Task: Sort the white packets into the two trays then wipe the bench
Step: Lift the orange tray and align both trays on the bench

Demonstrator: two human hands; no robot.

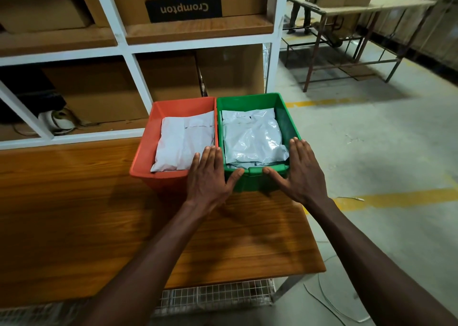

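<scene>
Two trays stand side by side at the back right of the wooden bench [74,201]. The orange tray [148,147] on the left holds white packets [178,142]. More white packets [252,137] fill the green tray [287,117] on the right. My left hand [210,174] lies flat with fingers apart over the near rims where the two trays meet, its thumb on the green tray's front rim. My right hand [301,172] is spread at the green tray's near right corner, thumb on the front rim. Neither hand holds a packet.
A white shelf rack [133,50] with cardboard boxes stands behind the bench. A wire mesh basket [213,296] sits under the bench's front edge. At the far right are a metal-framed table [357,10] and a concrete floor with yellow lines [396,196].
</scene>
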